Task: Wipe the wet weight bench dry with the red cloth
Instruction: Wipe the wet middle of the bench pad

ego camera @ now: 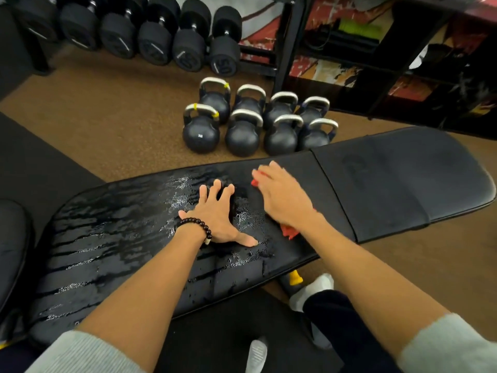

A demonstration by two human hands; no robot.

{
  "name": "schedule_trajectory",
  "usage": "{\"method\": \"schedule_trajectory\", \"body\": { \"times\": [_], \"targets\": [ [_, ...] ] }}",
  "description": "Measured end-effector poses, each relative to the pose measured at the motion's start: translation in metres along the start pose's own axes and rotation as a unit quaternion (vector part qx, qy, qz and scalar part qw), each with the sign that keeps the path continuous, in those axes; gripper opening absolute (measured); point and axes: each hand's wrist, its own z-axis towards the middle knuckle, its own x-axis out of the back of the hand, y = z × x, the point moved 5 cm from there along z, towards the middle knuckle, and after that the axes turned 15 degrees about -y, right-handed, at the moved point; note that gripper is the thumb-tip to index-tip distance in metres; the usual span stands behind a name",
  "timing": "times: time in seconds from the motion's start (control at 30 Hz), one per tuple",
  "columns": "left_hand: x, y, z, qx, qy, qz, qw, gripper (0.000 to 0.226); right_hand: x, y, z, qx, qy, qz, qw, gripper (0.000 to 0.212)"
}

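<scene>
1. Weight bench (403,184), a long black padded counter, runs across the gym floor; its left section glistens with streaks and beads of water, its right section looks matte.
2. Left hand (217,214), a dark bead bracelet (197,227) at the wrist, presses flat on the wet pad, fingers (216,185) spread apart.
3. Right hand (282,196) lies palm-down over the red cloth (289,231), fingers straight and together; cloth edges peek out at fingertips and wrist.
4. Kettlebells (243,133) stand in two rows on the floor beyond the bench, dumbbells (185,47) behind them.
</scene>
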Motion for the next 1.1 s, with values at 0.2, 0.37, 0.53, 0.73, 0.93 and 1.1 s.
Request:
{"method": "schedule_trajectory", "body": {
  "times": [0.2,0.37,0.53,0.73,0.93,1.1],
  "targets": [
    [0.0,-0.001,0.004,-0.009,0.001,0.0,1.0,0.152,0.004,0.041,-0.068,0.025,0.007,0.009,1.0,0.051],
    [0.0,-0.002,0.004,-0.005,-0.005,-0.005,1.0,0.155,0.008,0.042,-0.019,-0.149,0.026,0.067,0.986,0.061],
    [0.001,-0.003,0.004,-0.004,0.003,0.008,1.0,0.154,-0.026,-0.02,-0.1,0.046,-0.004,0.049,0.998,0.064],
    [-0.002,-0.004,0.0,-0.006,0.015,0.002,1.0,0.15,-0.001,0.061,-0.061,-0.164,0.017,0.084,0.983,0.066],
    [0.005,0.003,-0.033,0.007,0.082,0.067,0.994,0.082,-0.027,-0.045,-0.088,-0.024,0.005,0.077,0.997,0.074],
    [-0.01,-0.021,-0.051,0.025,0.049,0.04,0.998,0.081,-0.018,0.035,-0.12,-0.064,0.035,0.062,0.995,0.074]
  ]
}}
